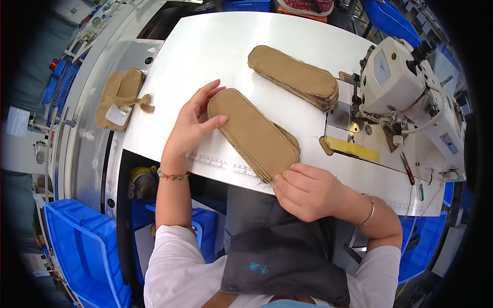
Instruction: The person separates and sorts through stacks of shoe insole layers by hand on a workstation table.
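Note:
A stack of tan, oblong stitched fabric pieces [256,133] lies slanted at the table's near edge, between my hands. My left hand [196,121] holds its upper left end, the thumb on top and the fingers behind. With bent fingers, my right hand [306,188] grips the lower right end at its corner. A second stack of like pieces [294,75] rests farther back, close to the industrial sewing machine [400,84]. On the far left is a tan bundle [125,86] tied with a cloth strip, with a white label on it.
The white tabletop [215,50] has a printed ruler along its near edge. Beside the machine's needle area lie a yellow strip [352,148], red-handled snips [408,169] and a small green-handled tool [421,191]. Blue plastic bins [83,246] stand below the table on both sides.

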`<act>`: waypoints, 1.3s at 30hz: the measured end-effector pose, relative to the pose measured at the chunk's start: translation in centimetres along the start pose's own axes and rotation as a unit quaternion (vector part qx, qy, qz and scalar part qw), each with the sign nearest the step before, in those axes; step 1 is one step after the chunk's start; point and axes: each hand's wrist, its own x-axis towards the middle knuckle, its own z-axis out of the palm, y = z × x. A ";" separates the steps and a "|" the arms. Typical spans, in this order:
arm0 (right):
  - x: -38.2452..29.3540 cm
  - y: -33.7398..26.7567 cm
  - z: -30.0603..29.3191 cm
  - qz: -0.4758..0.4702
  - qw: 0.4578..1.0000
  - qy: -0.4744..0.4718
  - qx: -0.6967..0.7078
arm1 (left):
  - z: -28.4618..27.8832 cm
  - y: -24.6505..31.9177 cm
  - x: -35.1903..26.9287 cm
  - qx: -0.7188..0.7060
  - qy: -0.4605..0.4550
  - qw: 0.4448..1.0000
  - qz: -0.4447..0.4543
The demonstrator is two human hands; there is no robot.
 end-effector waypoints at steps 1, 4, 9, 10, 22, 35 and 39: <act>0.0 -0.2 0.1 0.007 0.999 0.009 -0.031 | 0.0 0.0 0.0 0.001 -0.004 1.000 -0.002; 0.0 -0.3 0.0 0.009 0.998 -0.001 -0.066 | -0.2 0.3 -0.3 0.009 -0.014 1.000 -0.023; -0.4 1.5 -1.4 0.084 0.995 -0.051 0.002 | 0.1 0.8 -2.5 0.098 0.030 0.994 -0.025; -0.5 2.1 -1.7 0.133 0.988 -0.058 0.055 | 0.5 0.9 -3.1 0.147 0.059 0.987 -0.017; -0.7 6.4 -3.4 0.307 0.940 -0.030 0.147 | 7.0 4.7 -4.5 0.349 0.100 0.892 0.269; -1.0 6.2 -3.0 0.180 0.972 -0.100 0.116 | 8.2 2.5 -2.8 0.208 -0.014 0.954 0.215; -0.7 6.1 -2.3 0.174 0.976 -0.072 0.111 | 8.0 2.4 -2.8 0.218 -0.023 0.951 0.217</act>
